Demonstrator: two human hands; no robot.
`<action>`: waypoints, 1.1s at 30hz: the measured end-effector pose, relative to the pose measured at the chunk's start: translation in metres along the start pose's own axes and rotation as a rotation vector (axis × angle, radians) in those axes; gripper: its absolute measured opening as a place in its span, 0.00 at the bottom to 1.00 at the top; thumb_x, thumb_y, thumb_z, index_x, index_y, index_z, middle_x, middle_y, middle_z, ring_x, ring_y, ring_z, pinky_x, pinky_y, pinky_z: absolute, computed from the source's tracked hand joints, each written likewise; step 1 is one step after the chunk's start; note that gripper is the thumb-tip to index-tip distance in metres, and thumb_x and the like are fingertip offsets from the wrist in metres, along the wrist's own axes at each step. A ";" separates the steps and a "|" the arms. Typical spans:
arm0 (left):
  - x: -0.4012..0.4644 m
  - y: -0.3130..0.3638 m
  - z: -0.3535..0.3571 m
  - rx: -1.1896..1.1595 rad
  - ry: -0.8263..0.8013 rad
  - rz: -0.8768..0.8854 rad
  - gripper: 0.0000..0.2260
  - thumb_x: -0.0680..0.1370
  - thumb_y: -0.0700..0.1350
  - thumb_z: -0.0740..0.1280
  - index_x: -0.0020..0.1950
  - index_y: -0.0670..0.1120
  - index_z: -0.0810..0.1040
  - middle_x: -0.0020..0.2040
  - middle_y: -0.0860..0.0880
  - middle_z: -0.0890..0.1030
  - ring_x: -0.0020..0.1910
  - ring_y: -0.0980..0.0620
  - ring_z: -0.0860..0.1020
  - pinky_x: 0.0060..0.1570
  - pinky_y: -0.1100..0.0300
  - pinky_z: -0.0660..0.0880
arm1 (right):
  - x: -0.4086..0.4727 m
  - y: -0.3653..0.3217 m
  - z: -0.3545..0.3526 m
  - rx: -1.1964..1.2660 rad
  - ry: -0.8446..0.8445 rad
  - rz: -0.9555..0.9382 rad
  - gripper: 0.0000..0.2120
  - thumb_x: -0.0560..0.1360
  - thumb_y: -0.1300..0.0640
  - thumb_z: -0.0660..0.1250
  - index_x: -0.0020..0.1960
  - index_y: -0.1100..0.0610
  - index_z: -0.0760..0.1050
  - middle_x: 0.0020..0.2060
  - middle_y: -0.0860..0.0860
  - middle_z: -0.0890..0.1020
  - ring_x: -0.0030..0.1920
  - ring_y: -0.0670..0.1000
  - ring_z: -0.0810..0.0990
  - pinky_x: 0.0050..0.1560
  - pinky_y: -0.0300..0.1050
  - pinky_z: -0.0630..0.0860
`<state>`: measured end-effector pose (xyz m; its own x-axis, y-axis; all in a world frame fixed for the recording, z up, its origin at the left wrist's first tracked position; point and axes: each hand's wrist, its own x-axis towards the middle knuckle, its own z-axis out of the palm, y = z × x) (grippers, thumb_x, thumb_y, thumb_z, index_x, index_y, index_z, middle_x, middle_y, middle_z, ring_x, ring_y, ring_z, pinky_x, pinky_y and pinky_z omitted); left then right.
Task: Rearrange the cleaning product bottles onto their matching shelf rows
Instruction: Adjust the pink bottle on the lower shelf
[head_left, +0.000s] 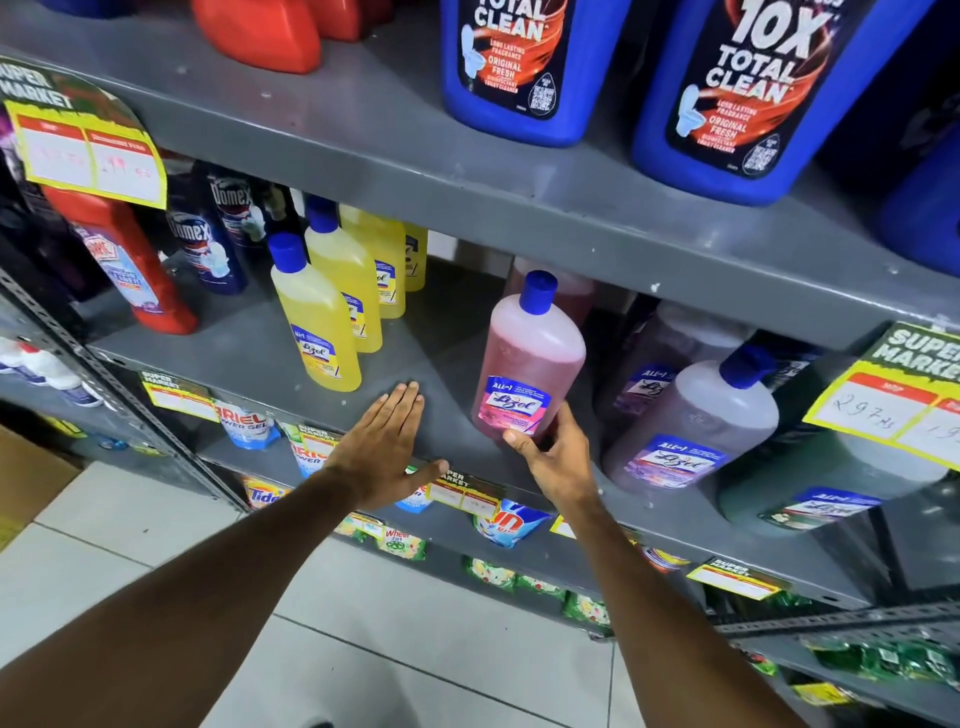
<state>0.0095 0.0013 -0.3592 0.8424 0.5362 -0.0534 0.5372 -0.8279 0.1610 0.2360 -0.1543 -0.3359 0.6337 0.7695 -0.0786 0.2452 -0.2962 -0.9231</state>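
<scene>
Centrally, right hand (553, 457) gripping pink bottle (530, 358), left hand (387, 441) flat, yellow bottles (317, 322) left, purple bottle (696, 431) right

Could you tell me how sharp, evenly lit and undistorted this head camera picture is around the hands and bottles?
Head view: wide-angle distortion bows the shelf edge and leans bottles outward; the pink bottle in the right hand and the left hand are sharp; the lavender bottle sits in shadow under the shelf; corners are soft, with mild glare on the floor tiles.
</scene>
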 end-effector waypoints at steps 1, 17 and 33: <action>0.000 0.000 0.000 0.003 0.003 0.001 0.50 0.76 0.77 0.41 0.84 0.39 0.45 0.85 0.39 0.48 0.85 0.42 0.47 0.82 0.50 0.46 | 0.000 0.000 0.001 0.000 0.000 -0.003 0.31 0.73 0.51 0.81 0.72 0.49 0.71 0.62 0.47 0.84 0.61 0.49 0.84 0.62 0.51 0.82; -0.001 0.002 -0.005 -0.006 -0.040 -0.004 0.49 0.78 0.75 0.46 0.84 0.38 0.44 0.85 0.39 0.46 0.85 0.42 0.46 0.83 0.47 0.48 | 0.003 0.005 0.001 -0.018 0.026 -0.021 0.31 0.72 0.54 0.82 0.70 0.53 0.73 0.61 0.51 0.85 0.61 0.52 0.85 0.63 0.52 0.83; -0.009 0.010 -0.031 -0.040 -0.066 -0.026 0.48 0.80 0.73 0.52 0.84 0.39 0.40 0.85 0.39 0.41 0.84 0.43 0.42 0.82 0.50 0.43 | -0.028 -0.004 -0.007 0.117 0.130 -0.048 0.57 0.62 0.45 0.88 0.82 0.48 0.60 0.78 0.45 0.72 0.75 0.47 0.74 0.73 0.50 0.74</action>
<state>0.0061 -0.0070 -0.3269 0.8298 0.5446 -0.1223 0.5580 -0.8058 0.1983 0.2220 -0.1785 -0.3271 0.7147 0.6994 0.0092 0.1950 -0.1867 -0.9629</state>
